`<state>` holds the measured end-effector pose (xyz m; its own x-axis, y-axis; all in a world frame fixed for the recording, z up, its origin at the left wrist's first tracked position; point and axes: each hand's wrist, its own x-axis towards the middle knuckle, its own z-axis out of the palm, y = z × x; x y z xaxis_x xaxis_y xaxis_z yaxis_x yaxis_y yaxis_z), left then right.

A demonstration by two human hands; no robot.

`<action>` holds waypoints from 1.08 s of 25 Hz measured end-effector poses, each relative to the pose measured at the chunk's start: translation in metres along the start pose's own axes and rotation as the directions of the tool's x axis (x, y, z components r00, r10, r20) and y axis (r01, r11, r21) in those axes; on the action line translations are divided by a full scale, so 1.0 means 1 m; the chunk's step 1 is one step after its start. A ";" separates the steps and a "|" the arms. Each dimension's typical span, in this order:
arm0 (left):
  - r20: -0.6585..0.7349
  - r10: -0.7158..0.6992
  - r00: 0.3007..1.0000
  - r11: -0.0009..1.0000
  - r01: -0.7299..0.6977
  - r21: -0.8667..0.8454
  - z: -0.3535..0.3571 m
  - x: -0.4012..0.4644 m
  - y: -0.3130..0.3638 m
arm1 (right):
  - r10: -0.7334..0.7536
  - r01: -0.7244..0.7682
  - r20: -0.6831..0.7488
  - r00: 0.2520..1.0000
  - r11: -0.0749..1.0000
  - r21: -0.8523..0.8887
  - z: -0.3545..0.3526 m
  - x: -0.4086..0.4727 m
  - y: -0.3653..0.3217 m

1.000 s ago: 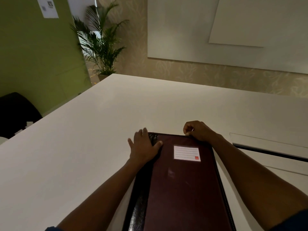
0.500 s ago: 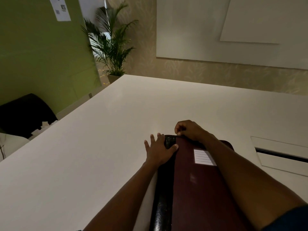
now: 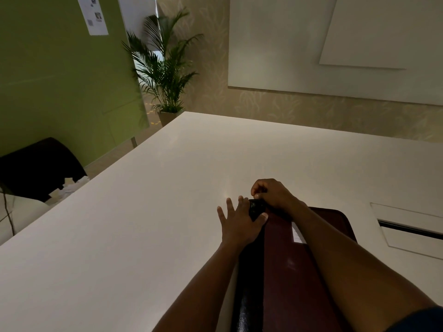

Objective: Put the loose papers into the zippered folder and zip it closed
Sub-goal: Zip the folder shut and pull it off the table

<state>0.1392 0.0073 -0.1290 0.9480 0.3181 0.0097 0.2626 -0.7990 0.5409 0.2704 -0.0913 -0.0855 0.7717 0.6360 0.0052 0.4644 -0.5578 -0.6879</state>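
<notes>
Nearest the camera, the two bare forearms reached forward from the bottom edge, the right one crossing over the maroon zippered folder [image 3: 294, 271]. The folder lay flat on the white table [image 3: 143, 236], running from about 6 o'clock up toward the centre, its black spine edge [image 3: 249, 279] along the left side. A white label [image 3: 297, 234] on its cover showed only partly, the rest hidden beneath the right forearm.

The left hand [image 3: 238, 227] rested flat and spread at the folder's far left corner, fingers splayed on the table and thumb lying on the cover; it gripped nothing. Just beyond it, toward 12 o'clock, the right hand [image 3: 273, 194] was curled in a tight pinch at that same far corner, on the black zipper end [image 3: 256, 208]; whether it held the pull could not be told.

At 3 o'clock a recessed panel [image 3: 407, 226] sat in the tabletop. At 9 o'clock a dark chair [image 3: 40, 166] stood beside the table. Farthest, toward 11 o'clock, a potted palm [image 3: 165, 68] stood next to a green wall [image 3: 60, 80].
</notes>
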 end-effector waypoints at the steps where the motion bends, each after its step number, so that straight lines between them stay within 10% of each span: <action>1: 0.002 -0.002 1.000 1.000 0.002 -0.002 -0.001 0.000 0.000 | 0.011 -0.011 -0.023 1.000 1.000 0.001 0.002 -0.002 0.000; 27: 0.083 0.090 0.992 0.974 -0.105 0.203 0.006 -0.056 0.055 | 0.325 -0.414 -0.282 0.902 0.835 -0.361 -0.021 -0.164 0.040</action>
<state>0.1020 -0.0576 -0.1047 0.9795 0.2014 -0.0110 0.1921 -0.9149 0.3551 0.1718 -0.2294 -0.0988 0.9702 0.2418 -0.0141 0.2253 -0.9221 -0.3145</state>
